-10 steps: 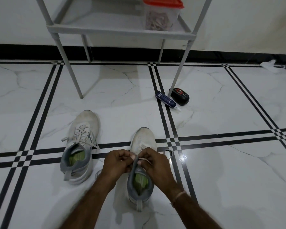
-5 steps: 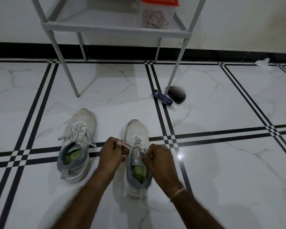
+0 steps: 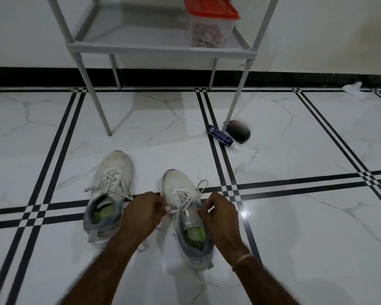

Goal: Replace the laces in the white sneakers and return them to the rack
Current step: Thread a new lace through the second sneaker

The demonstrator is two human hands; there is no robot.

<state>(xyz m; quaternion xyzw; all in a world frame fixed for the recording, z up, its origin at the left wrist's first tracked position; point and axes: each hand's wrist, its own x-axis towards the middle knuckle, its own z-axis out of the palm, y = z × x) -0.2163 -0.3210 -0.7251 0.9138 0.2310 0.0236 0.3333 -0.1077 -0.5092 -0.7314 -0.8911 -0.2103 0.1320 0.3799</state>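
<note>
Left hand: my left hand (image 3: 144,213) sits at the inner side of the right-side sneaker (image 3: 178,182), level with the top eyelets.
Left fingers: I see the fingers (image 3: 160,202) curled and pinching one white end of the lace (image 3: 182,198); the tip sticks out just past them.
Right hand: my right hand (image 3: 221,213) is at the outer side of the same shoe, resting against its grey collar.
Right fingers: these fingers (image 3: 207,203) are curled too, pinched on the other strand of the lace, which loops outward towards the toe.
Wrist: a thin wristband (image 3: 243,258) circles the right wrist.
Right-side sneaker: it stands on the floor (image 3: 295,216) between my hands, toe pointing away from me, laced across the tongue, green insole showing.
Left-side sneaker: the left-side sneaker (image 3: 113,170) stands just beside it, apart from my hands, laced, its lace ends lying loose over the sides.
Rack: the grey rack (image 3: 161,51) stands against the wall beyond both shoes; neither sneaker is on it.
On the shelf: a clear box (image 3: 211,29) with a red lid, pale cords bundled inside.
By the rack leg: a blue tube (image 3: 220,134) lying flat and a dark round thing (image 3: 239,131) behind it; I cannot tell what that one is.
Far right: a white scrap (image 3: 352,88) near the black skirting.
</note>
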